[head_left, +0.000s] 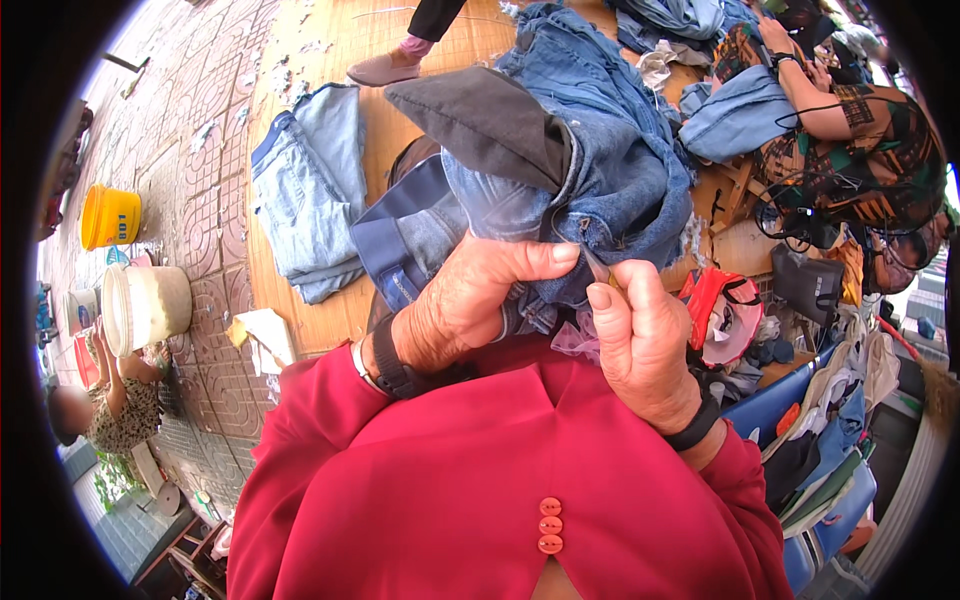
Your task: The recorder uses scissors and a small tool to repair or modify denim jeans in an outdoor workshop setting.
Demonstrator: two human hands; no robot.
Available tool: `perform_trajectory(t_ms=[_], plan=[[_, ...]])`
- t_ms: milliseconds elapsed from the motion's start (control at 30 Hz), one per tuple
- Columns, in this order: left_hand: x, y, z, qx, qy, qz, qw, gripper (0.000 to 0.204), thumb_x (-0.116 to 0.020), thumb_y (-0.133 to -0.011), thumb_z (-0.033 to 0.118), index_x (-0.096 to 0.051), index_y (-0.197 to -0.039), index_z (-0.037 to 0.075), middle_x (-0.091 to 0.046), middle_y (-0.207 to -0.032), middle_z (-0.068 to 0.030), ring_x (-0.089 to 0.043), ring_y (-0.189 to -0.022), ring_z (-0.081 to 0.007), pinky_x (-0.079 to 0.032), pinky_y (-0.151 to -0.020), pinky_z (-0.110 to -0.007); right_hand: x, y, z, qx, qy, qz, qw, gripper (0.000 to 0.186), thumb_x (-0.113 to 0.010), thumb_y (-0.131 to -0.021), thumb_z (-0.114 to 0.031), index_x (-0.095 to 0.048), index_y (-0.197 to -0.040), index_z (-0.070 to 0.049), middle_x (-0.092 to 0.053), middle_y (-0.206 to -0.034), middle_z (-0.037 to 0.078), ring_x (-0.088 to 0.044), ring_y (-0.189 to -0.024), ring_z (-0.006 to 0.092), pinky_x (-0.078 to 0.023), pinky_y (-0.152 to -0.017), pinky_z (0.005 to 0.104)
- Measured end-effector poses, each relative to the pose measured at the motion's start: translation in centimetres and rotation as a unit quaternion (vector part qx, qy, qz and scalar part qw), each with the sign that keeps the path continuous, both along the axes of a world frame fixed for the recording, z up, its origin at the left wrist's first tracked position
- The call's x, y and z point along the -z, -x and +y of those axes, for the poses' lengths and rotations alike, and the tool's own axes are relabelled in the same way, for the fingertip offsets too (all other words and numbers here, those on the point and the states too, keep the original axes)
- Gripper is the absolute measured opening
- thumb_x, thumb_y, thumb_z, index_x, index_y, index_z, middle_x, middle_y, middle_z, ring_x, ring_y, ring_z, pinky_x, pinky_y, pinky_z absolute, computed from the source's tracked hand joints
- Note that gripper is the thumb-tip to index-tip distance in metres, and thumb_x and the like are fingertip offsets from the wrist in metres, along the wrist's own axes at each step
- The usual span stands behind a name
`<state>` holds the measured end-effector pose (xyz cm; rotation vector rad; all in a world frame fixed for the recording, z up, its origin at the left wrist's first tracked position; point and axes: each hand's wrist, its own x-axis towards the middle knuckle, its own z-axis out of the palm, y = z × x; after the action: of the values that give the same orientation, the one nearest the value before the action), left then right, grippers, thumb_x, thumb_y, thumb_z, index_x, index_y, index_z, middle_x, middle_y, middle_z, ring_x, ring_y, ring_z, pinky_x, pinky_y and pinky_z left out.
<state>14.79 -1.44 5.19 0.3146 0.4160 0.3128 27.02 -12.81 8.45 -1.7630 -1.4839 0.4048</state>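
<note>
Across my lap and the board in front of me lies a bunched pair of blue jeans point(625, 170) with frayed edges. A dark grey cloth flap point(480, 118) and a navy waistband point(385, 235) stick out of it to the left. My left hand point(460, 290) grips the denim, its thumb pressed along a seam. In my right hand point(645, 345), thumb and bent fingers close round a small tool with a pointed metal blade point(597, 266). The blade's tip meets the denim beside my left thumb. My fist hides most of the tool's handle.
Folded light-blue jeans point(310, 190) lie on the wooden board point(400, 40) at left. Another person point(840, 150) handles denim at upper right. A red bag point(725, 315) and heaped cloth sit on the right. Beyond, on the paving, stand a yellow bucket point(110, 217) and a white bucket point(150, 305).
</note>
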Motion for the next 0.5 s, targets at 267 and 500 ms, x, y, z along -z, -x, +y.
perform_trajectory(t_ms=[267, 500], plan=[[0.2, -0.2, -0.1, -0.008, -0.046, 0.005, 0.999, 0.051, -0.069, -0.073, 0.002, -0.048, -0.119, 0.003, -0.057, -0.105, -0.0032, -0.054, -0.096, -0.0166, -0.043, -0.088, -0.031, -0.3, 0.1, 0.1, -0.002, 0.058, 0.226, 0.972, 0.014, -0.057, -0.088, -0.014, -0.051, -0.089, -0.001, -0.054, -0.061, 0.009, -0.055, -0.051, 0.0217, -0.042, -0.048, 0.0308], [0.2, -0.2, -0.2, -0.033, -0.031, -0.025, 0.999, 0.055, -0.069, -0.072, 0.0, -0.047, -0.122, 0.002, -0.057, -0.112, -0.006, -0.053, -0.103, -0.0189, -0.041, -0.094, -0.032, -1.3, -0.8, 0.1, 0.023, 0.007, 0.271, 0.962, 0.022, -0.051, -0.093, -0.022, -0.05, -0.092, 0.0, -0.047, -0.063, -0.002, -0.042, -0.054, 0.0057, -0.036, -0.049, 0.0217]])
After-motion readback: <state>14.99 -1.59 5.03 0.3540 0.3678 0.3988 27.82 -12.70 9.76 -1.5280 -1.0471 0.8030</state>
